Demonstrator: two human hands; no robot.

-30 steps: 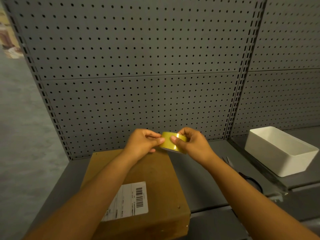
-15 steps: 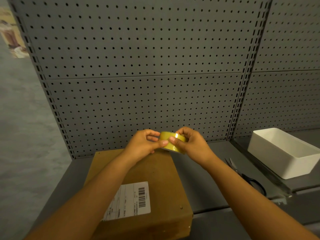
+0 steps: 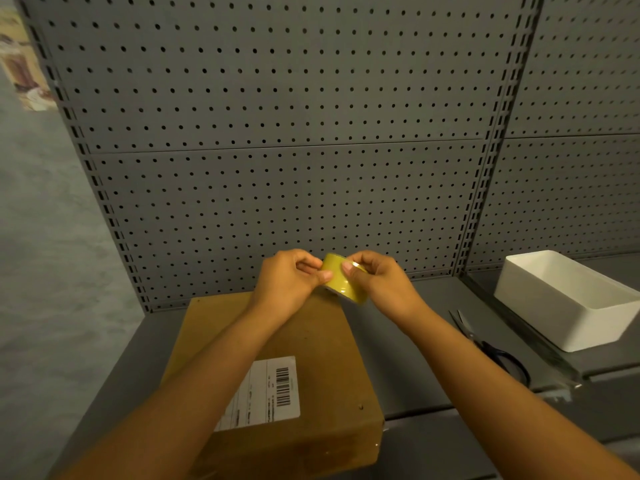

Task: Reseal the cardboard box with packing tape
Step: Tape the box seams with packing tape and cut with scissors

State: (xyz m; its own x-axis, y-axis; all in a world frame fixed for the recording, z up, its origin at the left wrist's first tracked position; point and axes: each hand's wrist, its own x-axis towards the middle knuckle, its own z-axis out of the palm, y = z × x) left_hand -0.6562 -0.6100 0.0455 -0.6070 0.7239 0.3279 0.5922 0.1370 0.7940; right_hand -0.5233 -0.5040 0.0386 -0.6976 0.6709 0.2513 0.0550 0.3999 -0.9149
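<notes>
**Tape roll held in both hands above the box**

At the centre of the frame I see the roll of yellow packing tape (image 3: 344, 280) held up between both hands, above the far edge of the cardboard box (image 3: 277, 368). My left hand (image 3: 287, 282) is curled, with thumb and fingers pinching at the left side of the roll's outer face. My right hand (image 3: 381, 285) grips the roll from the right, thumb pressed on the outer band and fingers wrapped behind it. The two thumbs sit close together on the roll. I cannot tell whether a free tape end is lifted.

The box lies flat in the lower centre of the frame on a grey metal shelf (image 3: 415, 341), its top flaps closed, both forearms passing over it. To the right of the box, on the same shelf, a pair of black-handled scissors (image 3: 491, 348) lies with blades pointing toward the back. Further right, near the frame's edge, a white rectangular bin (image 3: 568, 306) stands on the neighbouring shelf section. Grey pegboard (image 3: 277, 133) fills the upper part of the frame behind everything; at the left is a mottled grey floor.

A white shipping label (image 3: 263, 393) with a barcode is stuck on the box top, partly covered by my left forearm. Its print is too small to read.
</notes>
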